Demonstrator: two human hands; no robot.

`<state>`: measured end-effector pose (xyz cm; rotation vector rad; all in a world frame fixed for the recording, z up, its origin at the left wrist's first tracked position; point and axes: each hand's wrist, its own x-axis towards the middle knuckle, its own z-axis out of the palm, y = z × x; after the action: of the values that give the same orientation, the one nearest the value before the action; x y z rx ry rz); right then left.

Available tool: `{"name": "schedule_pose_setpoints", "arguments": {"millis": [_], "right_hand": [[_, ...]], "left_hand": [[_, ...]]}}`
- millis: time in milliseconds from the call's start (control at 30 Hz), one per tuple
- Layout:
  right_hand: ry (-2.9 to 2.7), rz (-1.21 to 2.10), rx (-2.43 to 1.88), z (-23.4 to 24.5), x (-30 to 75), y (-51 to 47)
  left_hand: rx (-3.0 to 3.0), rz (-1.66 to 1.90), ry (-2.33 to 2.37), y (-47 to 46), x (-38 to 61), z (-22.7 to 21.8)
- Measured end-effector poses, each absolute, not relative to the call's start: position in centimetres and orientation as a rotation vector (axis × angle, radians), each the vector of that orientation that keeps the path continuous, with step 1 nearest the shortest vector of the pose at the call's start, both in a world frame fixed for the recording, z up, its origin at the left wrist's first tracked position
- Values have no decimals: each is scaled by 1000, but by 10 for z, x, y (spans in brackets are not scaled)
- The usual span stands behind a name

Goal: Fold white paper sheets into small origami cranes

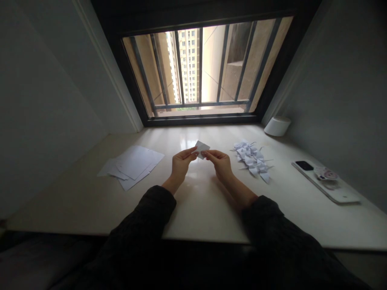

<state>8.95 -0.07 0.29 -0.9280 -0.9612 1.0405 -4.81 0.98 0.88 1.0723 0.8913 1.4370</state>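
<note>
A small folded piece of white paper (201, 148) is held up above the pale table (199, 205), pinched from both sides. My left hand (180, 163) grips its left edge with thumb and fingers closed. My right hand (219, 162) pinches its right edge the same way. Both hands hover over the middle of the table, close together, with dark sleeves running back toward me.
A loose stack of white paper sheets (131, 165) lies at the left. A pile of several folded paper figures (253, 160) lies at the right. Farther right are a white phone-like slab (325, 181) and a white round container (277, 125). A barred window (205, 68) stands behind.
</note>
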Motion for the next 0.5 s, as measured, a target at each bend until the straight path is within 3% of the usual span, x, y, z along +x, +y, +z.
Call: {"name": "schedule_pose_setpoints", "arguments": {"millis": [500], "right_hand": [[-924, 1062, -960, 4, 88, -1]], "left_hand": [[879, 1403, 859, 10, -45, 5]]}}
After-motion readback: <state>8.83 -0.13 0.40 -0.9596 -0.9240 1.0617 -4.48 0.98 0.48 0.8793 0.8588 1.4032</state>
